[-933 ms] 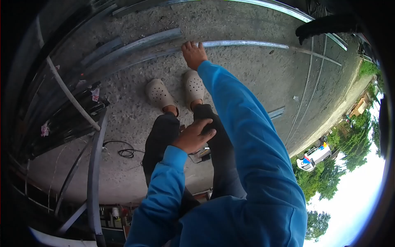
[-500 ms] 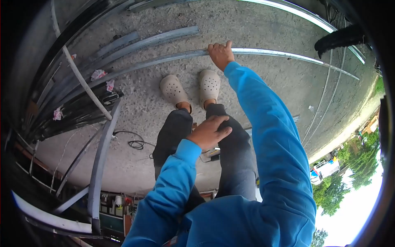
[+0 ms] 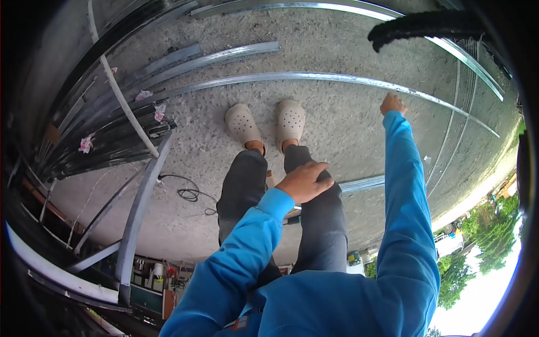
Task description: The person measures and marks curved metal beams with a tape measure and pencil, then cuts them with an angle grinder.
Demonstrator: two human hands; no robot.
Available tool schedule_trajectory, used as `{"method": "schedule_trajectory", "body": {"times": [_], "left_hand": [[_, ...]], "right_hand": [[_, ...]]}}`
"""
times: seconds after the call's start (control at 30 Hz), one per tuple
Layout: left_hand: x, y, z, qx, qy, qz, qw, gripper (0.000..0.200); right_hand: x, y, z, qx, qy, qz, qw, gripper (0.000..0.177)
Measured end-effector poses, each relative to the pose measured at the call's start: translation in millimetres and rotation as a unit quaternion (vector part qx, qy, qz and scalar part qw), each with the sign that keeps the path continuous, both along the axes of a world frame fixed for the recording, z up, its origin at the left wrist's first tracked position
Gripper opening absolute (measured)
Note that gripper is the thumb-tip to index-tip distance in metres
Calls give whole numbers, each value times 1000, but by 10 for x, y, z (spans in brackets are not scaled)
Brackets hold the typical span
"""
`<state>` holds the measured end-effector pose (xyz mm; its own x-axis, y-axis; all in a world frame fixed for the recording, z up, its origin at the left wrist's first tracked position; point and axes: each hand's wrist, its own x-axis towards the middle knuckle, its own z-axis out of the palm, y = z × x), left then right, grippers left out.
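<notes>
My left hand (image 3: 306,182) lies on my right knee, its fingers stretched out over the dark trousers (image 3: 321,230); nothing is in it. Over to the right, my right hand (image 3: 393,104) is curled at the end of the outstretched arm. It is just on the near side of a long, thin metal bar (image 3: 314,77), whose length passes beyond the knuckles. No object shows in that hand, though the undersides of its fingers are hidden. The bar lies across the concrete floor in front of my beige clogs (image 3: 291,121).
More metal profiles (image 3: 236,51) lie farther out. Dark bundled profiles (image 3: 120,140) and a grey metal frame (image 3: 140,213) stand left. A black cable (image 3: 188,194) coils on the floor. Short metal lengths (image 3: 364,183) lie right of my knee. A dark furry shape (image 3: 426,28) juts in upper right.
My right hand has let go of the metal bar's middle and moved right, fingers now curled. The left hand stays on the knee. The dark furry shape reaches farther left.
</notes>
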<state>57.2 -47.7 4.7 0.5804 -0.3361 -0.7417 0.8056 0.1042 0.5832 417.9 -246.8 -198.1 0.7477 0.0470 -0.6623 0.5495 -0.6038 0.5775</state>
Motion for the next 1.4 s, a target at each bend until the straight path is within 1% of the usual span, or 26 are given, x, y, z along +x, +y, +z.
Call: {"method": "schedule_trajectory", "body": {"times": [0.07, 0.1, 0.13, 0.23, 0.27, 0.3, 0.33, 0.37, 0.43, 0.57, 0.63, 0.77, 0.83, 0.93, 0.97, 1.0, 1.03, 1.07, 1.1, 1.13, 1.17, 1.2, 1.27, 1.3, 1.33, 1.4], "left_hand": [[40, -15, -39, -4, -17, 13, 1000, 61], [27, -40, -64, 9, -8, 5, 1000, 61], [16, -62, -70, 20, 0, -4, 1000, 60], [33, -68, -7, 47, 20, -44, 998, 57], [-15, -66, -34, 31, 8, -34, 999, 60], [-94, -58, -90, 11, -11, -29, 999, 63], [-244, -29, -184, 18, -56, -40, 997, 62], [-378, 23, -301, 18, -114, -54, 992, 62], [-376, 250, -219, 26, -17, 15, 999, 54], [-467, 500, -144, 8, 41, 23, 999, 55], [-393, 536, -149, 12, 37, 40, 998, 56], [-272, 582, -168, 27, 39, 61, 997, 56], [-311, 547, -219, 32, 40, 4, 999, 58], [-381, 516, -273, 11, 34, -21, 999, 61], [-347, 564, -243, 18, 33, -12, 999, 61], [-295, 590, -159, 15, 50, -39, 998, 59], [-245, 597, -74, 8, 68, -70, 995, 58], [-188, 605, -6, -1, 59, -88, 994, 59], [-186, 554, -26, -29, 35, -75, 996, 61], [-218, 534, -15, -50, 25, -59, 997, 62], [-136, 562, 98, -63, 28, -54, 996, 63], [-233, 507, 32, -84, 0, -26, 996, 65], [-314, 509, -49, -62, 4, -54, 997, 66], [-376, 506, -85, -46, 6, -68, 997, 66], [-414, 478, -90, -27, 18, -73, 997, 66], [-414, 410, -144, -9, 17, -83, 996, 67]], "right_hand": [[-460, 600, -55, 71, 48, 144, 986, 39], [-769, 814, -131, 188, 12, 244, 951, 44], [-1021, 1056, -233, 265, 50, 274, 923, 48], [-1780, 1904, -351, 347, 209, 243, 881, 46], [-1990, 2142, -324, 320, 257, 231, 882, 48], [-2224, 2261, -431, 322, 241, 268, 876, 51], [-2366, 2413, -471, 304, 270, 244, 881, 53], [-2522, 2470, -621, 307, 234, 253, 887, 50], [-2719, 2480, -1004, 374, 153, 218, 888, 46], [-2585, 2318, -948, 364, 173, 232, 885, 30], [-2471, 2223, -753, 396, 157, 330, 842, 24], [-2137, 1678, -72, 354, 210, 349, 842, 24], [-1756, 1292, 259, 323, 233, 311, 863, 22], [-1062, 545, 587, 229, 192, 293, 908, 22], [-767, 319, 650, 218, 177, 246, 928, 24], [-470, 53, 696, 200, 135, 239, 940, 27], [-285, -104, 782, 82, 47, 239, 966, 31], [-113, -135, 702, -80, -76, 147, 983, 36], [-116, -108, 767, -175, -203, 72, 961, 39], [112, -378, 340, -132, -257, -65, 955, 40], [103, -267, 459, -12, -131, -152, 980, 50], [47, -159, 457, 61, -62, -89, 992, 44], [-256, 199, 309, 133, -44, 145, 979, 30], [-439, 507, 263, 179, 28, 140, 974, 27], [-697, 712, 98, 258, 50, 170, 950, 31], [-1286, 1213, -153, 328, 121, 197, 916, 33]]}}
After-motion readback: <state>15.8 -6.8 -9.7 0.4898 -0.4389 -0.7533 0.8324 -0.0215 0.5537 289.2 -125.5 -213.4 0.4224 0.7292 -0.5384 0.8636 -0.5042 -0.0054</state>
